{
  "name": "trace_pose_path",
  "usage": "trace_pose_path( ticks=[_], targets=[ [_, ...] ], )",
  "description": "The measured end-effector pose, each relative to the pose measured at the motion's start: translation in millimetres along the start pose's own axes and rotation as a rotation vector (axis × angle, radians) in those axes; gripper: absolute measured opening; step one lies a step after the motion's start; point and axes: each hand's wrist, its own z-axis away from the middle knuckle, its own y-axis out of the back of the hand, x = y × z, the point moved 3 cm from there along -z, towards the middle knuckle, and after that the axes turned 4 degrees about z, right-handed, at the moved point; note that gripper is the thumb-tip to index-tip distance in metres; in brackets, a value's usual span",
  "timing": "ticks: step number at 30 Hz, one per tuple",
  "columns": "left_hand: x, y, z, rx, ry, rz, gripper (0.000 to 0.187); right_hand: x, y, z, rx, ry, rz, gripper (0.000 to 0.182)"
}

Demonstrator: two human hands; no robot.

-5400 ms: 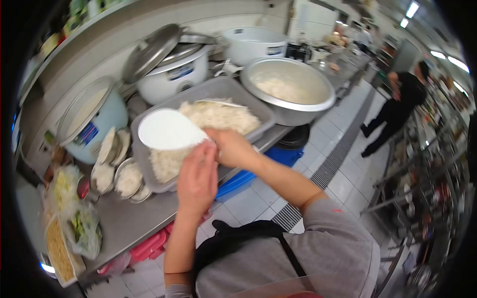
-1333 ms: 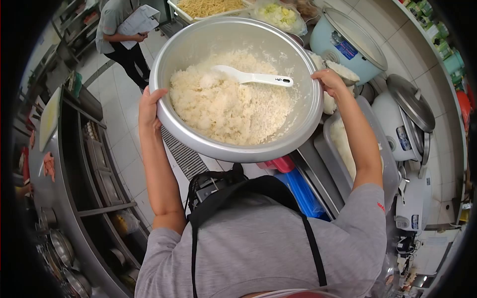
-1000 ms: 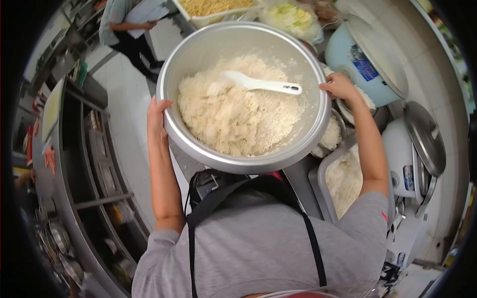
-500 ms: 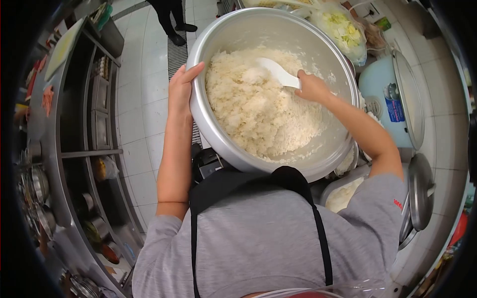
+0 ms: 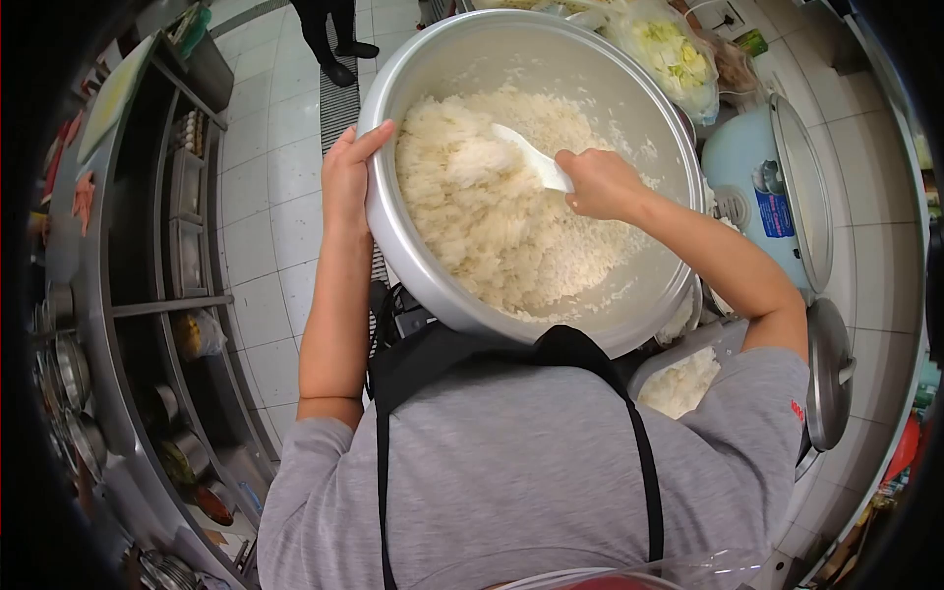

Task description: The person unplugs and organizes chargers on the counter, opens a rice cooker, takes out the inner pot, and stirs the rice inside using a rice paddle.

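A large silvery pot (image 5: pixel 423 258) tilts in front of me, with a broad mass of cooked rice (image 5: pixel 472 216) heaped toward its left side. My left hand (image 5: pixel 348 177) grips the pot's left rim, thumb over the edge and fingers along the outside. Inside the pot, my right hand (image 5: pixel 605 184) is closed around the handle of a white rice paddle (image 5: pixel 536 159). The paddle's tip is partly covered by rice. Loose grains cling to the pot's inner wall.
To the right stands a pale blue rice cooker (image 5: pixel 752 187) with its lid raised. Below it are a metal lid (image 5: pixel 829 379) and a container of rice (image 5: pixel 681 382). Bagged cut vegetables (image 5: pixel 674 59) lie behind the pot. Steel shelving (image 5: pixel 172 307) runs along the left; a person's legs (image 5: pixel 329 34) show beyond.
The rice paddle and my right hand have moved slightly left and down, turning over rice on the left. My left hand still holds the rim; the whole view has shifted a little.
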Motion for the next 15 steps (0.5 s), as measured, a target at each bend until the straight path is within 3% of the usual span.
trace_pose_path(
  ticks=[8,15],
  targets=[
    [-1,3,-2,-0.009,-0.006,-0.02,0.036,-34,-3,1,-0.02,0.151,-0.096,0.025],
    [-7,10,-7,0.068,0.015,0.023,0.05,-36,-20,14,0.014,0.123,-0.224,0.027]
  ],
)
